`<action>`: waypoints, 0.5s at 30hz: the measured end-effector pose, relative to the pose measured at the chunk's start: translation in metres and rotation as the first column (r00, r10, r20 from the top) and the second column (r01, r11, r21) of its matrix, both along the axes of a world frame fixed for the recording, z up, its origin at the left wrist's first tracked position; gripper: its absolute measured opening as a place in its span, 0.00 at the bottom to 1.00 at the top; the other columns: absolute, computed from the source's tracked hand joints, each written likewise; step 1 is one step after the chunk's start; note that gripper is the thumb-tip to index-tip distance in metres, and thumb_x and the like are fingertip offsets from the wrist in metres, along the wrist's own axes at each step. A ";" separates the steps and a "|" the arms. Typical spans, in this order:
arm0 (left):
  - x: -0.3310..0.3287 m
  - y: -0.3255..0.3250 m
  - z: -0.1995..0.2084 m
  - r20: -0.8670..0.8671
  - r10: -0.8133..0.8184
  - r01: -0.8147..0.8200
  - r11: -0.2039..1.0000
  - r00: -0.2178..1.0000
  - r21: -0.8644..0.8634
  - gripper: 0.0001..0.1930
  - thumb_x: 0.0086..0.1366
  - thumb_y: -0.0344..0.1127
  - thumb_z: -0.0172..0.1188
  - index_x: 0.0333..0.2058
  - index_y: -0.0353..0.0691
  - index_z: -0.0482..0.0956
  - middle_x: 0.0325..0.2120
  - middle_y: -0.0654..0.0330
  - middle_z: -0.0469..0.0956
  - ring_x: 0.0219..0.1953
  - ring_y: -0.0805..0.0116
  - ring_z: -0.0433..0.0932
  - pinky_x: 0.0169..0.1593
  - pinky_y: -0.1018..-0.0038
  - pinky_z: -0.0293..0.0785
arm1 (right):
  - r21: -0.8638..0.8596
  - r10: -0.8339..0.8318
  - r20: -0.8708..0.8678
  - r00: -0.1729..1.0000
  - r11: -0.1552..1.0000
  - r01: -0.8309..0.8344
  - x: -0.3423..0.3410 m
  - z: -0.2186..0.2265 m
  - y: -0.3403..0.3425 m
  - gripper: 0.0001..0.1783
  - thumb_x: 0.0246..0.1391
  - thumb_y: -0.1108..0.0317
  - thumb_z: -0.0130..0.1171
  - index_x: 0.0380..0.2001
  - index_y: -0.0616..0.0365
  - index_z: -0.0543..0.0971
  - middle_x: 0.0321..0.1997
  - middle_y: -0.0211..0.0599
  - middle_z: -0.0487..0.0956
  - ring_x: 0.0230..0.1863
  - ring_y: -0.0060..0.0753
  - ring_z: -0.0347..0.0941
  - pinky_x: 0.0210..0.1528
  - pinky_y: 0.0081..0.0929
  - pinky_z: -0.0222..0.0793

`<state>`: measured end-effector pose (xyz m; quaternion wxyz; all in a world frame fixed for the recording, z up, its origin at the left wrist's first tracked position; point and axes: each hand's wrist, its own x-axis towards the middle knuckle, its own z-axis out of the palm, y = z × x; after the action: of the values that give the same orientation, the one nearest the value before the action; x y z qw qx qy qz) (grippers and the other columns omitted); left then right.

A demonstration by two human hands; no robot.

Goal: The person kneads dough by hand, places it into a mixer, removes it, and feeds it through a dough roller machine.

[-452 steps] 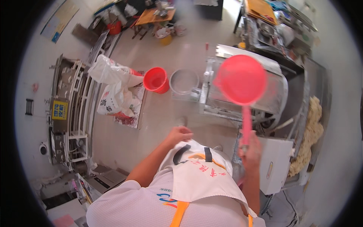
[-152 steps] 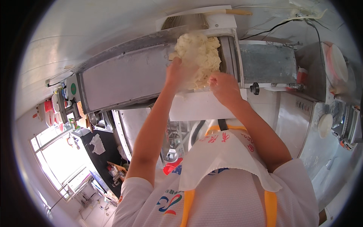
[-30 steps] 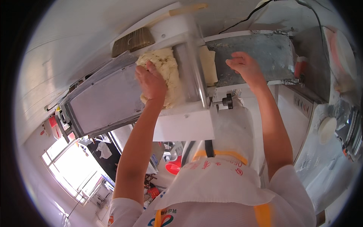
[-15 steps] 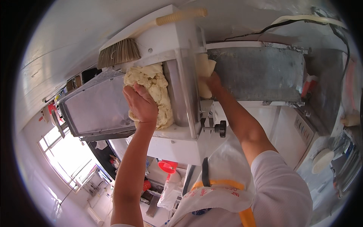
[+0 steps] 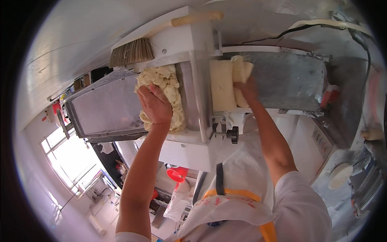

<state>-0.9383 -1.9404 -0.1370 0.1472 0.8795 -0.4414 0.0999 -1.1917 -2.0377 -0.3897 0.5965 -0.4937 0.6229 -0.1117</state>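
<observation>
A rough, lumpy mass of pale dough point(image 5: 175, 94) lies on the infeed side of a white dough sheeter point(image 5: 173, 155). My left hand point(image 5: 156, 107) presses on it from above, fingers extended and thumb apart. Out of the machine's other side comes a smooth dough sheet point(image 5: 221, 88), flat on the metal, with its far-right end folded up in layers. At that folded end is my right hand point(image 5: 248, 89), slightly blurred, its fingers closed on the sheet's edge. The hand hides part of the fold.
Metal trays extend left point(image 5: 107, 107) and right point(image 5: 290, 80) of the rollers. A long-handled brush point(image 5: 133, 52) rests on top of the machine. On its front sticks out a black knob point(image 5: 232, 135). Below stands a red container point(image 5: 176, 174); a black cable point(image 5: 278, 37) runs behind.
My right hand has moved right, away from the rollers, and the dough sheet now reaches farther out over the right tray. My left hand stays on the dough mass.
</observation>
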 end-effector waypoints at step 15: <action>-0.006 -0.013 -0.005 0.051 0.062 -0.067 0.994 0.997 0.085 0.16 0.76 0.44 0.49 0.38 0.35 0.66 0.36 0.43 0.70 0.40 0.38 0.73 0.42 0.47 0.70 | -0.116 0.180 -0.903 0.391 0.772 -0.624 -0.160 -0.007 -0.024 0.41 0.58 0.43 0.64 0.67 0.56 0.67 0.59 0.46 0.79 0.59 0.54 0.76 0.52 0.55 0.74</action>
<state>-0.9447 -1.9531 -0.1421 0.0949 0.8962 -0.4201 0.1063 -1.3520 -2.0616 -0.3964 0.0888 -0.7420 0.6445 0.1618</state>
